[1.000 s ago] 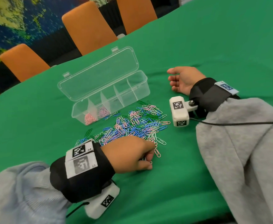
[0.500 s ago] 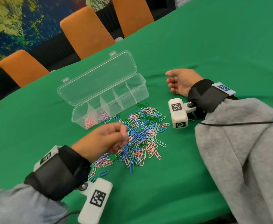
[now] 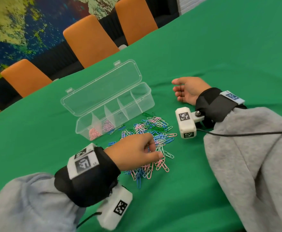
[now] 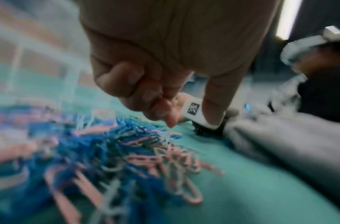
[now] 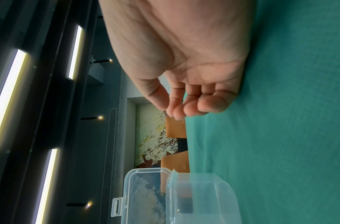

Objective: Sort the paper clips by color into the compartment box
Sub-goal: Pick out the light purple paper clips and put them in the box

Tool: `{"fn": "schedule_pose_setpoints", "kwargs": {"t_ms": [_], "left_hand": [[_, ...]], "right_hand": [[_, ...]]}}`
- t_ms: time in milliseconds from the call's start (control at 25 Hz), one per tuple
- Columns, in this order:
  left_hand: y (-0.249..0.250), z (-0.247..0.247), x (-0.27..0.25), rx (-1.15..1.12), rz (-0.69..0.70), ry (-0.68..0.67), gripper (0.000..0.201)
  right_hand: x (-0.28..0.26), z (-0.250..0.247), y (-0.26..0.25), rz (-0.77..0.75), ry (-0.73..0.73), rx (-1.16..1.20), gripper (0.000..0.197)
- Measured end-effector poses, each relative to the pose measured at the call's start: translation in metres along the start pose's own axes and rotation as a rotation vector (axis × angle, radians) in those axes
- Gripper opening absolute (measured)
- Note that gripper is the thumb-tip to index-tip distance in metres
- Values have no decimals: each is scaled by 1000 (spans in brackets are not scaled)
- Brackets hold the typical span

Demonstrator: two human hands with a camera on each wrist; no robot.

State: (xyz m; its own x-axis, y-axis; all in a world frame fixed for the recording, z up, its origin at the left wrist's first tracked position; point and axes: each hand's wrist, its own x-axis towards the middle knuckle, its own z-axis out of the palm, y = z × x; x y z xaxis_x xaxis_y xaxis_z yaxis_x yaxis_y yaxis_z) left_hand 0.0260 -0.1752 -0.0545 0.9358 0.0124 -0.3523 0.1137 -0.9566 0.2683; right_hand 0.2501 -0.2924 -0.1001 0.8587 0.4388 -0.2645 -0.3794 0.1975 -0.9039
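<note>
Two box [image 3: 137, 104] compartments w/ clips, rest bare.

Compartment box [image 3: 143, 99] behind paper clips [image 3: 153, 131], left hand [image 3: 133, 153] over them, right hand [image 3: 187, 91] beside box

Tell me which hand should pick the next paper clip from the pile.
Left. The left hand hovers right over the paper clip pile, fingers curled toward it. The right hand rests idle on the green table beyond the compartment box, away from the clips.
</note>
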Motion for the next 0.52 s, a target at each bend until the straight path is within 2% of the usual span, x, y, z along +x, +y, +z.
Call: {"fn": "schedule_pose_setpoints", "kwargs": {"t_ms": [80,200,360,520], "left_hand": [[9,5,0,377,9,-11,42],[18,19,2,608,34,-3,49],[27,27,3,760,41,35,39],[28,28,2,782,15,-12,27]], "right_hand": [[-1,0,-1,0,-1,-8,11],[-3,0,-1,0,-5,-3,11],[-5,0,-3,2,-17,-3,12],[-7,0,-3,1,-20,-5,12]]}}
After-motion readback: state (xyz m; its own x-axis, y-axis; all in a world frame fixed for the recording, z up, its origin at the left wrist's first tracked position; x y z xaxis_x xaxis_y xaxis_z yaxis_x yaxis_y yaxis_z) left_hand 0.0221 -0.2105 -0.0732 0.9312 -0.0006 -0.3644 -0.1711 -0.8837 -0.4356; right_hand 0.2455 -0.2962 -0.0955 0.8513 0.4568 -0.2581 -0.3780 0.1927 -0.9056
